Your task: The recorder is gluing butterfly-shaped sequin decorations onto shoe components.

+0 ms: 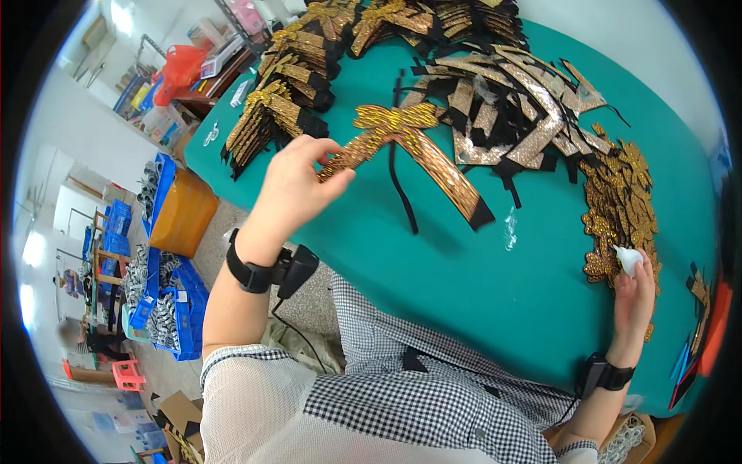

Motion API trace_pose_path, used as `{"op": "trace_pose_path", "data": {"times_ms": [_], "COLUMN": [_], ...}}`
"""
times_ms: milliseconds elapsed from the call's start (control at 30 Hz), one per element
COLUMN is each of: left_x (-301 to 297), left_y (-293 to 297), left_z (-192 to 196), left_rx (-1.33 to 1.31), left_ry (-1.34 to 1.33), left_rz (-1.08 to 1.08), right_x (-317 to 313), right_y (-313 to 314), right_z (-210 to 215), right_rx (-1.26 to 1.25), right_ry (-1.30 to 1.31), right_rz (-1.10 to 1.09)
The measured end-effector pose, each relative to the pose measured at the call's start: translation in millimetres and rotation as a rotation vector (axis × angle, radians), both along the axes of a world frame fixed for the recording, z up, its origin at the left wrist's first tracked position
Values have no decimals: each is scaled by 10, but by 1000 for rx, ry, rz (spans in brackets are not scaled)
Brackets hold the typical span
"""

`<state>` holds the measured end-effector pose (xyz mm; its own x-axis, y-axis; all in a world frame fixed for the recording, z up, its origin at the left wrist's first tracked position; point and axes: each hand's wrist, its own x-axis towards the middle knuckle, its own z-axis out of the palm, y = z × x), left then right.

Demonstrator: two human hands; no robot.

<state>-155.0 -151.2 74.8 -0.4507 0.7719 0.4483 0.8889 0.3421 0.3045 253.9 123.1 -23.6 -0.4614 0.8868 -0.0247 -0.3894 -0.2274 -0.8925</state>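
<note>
A gold sequined bow (410,147) with long ribbon-like tails tipped in black lies on the teal tabletop (495,294), a little above the middle of the frame. Its left tail is pinched between the thumb and fingers of the left hand (297,185), which reaches in from the lower left with the wrist bent and the knuckles turned up; the forearm rises from the lower edge and carries a black wristband with a small black device (270,271) and a cable. The bow's right tail runs down toward the centre, ending in a black tip, and a thin black strap (402,193) lies under the bow and trails down below it.

The right hand (635,298) rests at the right edge of the frame, well apart from the left, fingers curled around a small white bottle (627,259) whose tip points up and left. It also wears a black band at the wrist. The bottle sits right at the lower end of a heap of small gold glitter pieces (622,201) that runs along the right side of the tabletop.

In the upper middle lie loose gold-and-black ribbon strips (518,108), and at the upper left are stacks of finished gold bows (278,108). Blue crates (166,294) stand on the floor at the left.
</note>
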Motion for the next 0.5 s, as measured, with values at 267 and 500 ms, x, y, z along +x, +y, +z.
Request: {"op": "trace_pose_path", "data": {"times_ms": [267, 500], "left_x": [-511, -1036], "left_y": [-326, -647], "left_z": [149, 221], "left_rx": [13, 64], "left_ry": [-23, -143], "left_rz": [210, 370], "right_x": [13, 26], "right_y": [-32, -57], "right_z": [-40, -30], "right_rx": [-49, -39], "right_ry": [-17, -48], "right_rz": [-61, -120]}}
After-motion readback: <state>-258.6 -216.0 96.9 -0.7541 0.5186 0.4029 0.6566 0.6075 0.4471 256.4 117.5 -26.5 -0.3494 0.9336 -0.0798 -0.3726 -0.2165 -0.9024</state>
